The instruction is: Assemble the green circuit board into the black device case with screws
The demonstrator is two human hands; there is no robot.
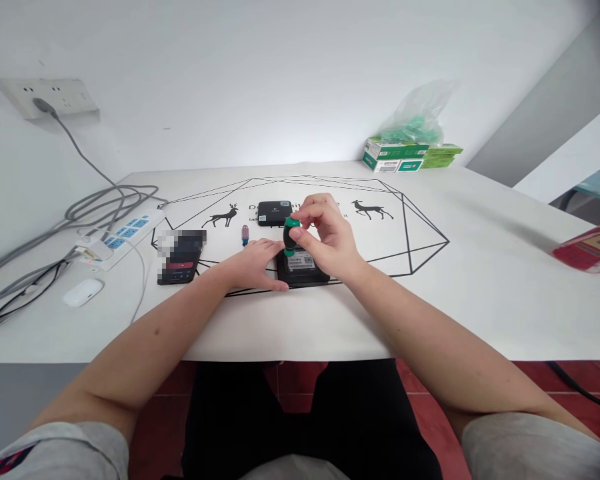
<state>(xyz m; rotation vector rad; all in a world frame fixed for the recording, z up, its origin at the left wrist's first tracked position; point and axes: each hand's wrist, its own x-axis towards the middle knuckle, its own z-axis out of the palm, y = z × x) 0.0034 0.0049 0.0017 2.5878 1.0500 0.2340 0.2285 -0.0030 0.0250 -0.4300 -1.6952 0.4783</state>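
We see the right hand (330, 237) pinching a green-and-black screwdriver (291, 239) between thumb and fingers, its handle upright over the labelled black device (306, 275). That device lies on the white table (480, 307) in front of us, label side up; its casing hides whatever is inside, and the handle and hands cover part of it. Our left hand (260, 261) rests at the device's left edge, palm down, thumb spread well away from the fingers.

Just beyond the device we have a flat black box (274, 212) bearing small stickers, and to its left a small screwdriver (245, 235). A phone (183, 259) lies farther left, near a rounded white case (83, 292), whose contents we cannot see.

At the back, against the wall, we see green-and-white boxes (395, 152) stacked beside light-green ones. A clear plastic bag (420, 110) sits on top, with something green showing through it. We cannot tell what the boxes hold. At the right, a red package (590, 248) runs out of view, its contents hidden from us.
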